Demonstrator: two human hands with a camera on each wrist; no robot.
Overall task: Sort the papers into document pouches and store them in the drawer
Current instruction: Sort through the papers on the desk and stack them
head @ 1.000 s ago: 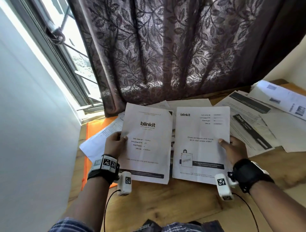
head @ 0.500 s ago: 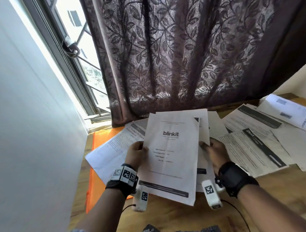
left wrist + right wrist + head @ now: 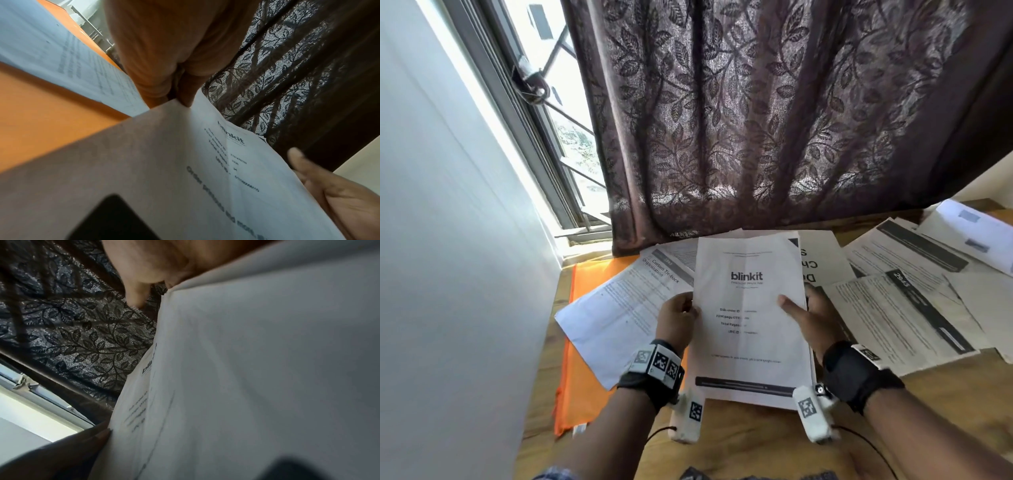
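Up close, the person holds a white blinkit sheet [image 3: 750, 318] in both hands above the wooden table [image 3: 756, 445], its long side running away from the body and the printed heading at the far end, toward the dark leaf-patterned curtain [image 3: 774, 120]. The left hand [image 3: 676, 322] pinches the sheet's left edge; the right hand [image 3: 815, 318] grips the right edge, thumb laid across the front. From the head view the paper looks like a single page, but the left wrist camera shows a second printed sheet [image 3: 236, 186] just behind the first [image 3: 144, 162], with the left thumb [image 3: 185, 91] pressed on the edge. From the right wrist, only the paper's plain back [image 3: 267, 369] and the thumb [image 3: 135, 293] show. An orange pouch [image 3: 582, 359] lies flat on the table at the left under a loose page [image 3: 619, 315]; more papers [image 3: 904, 301] spread to the right.
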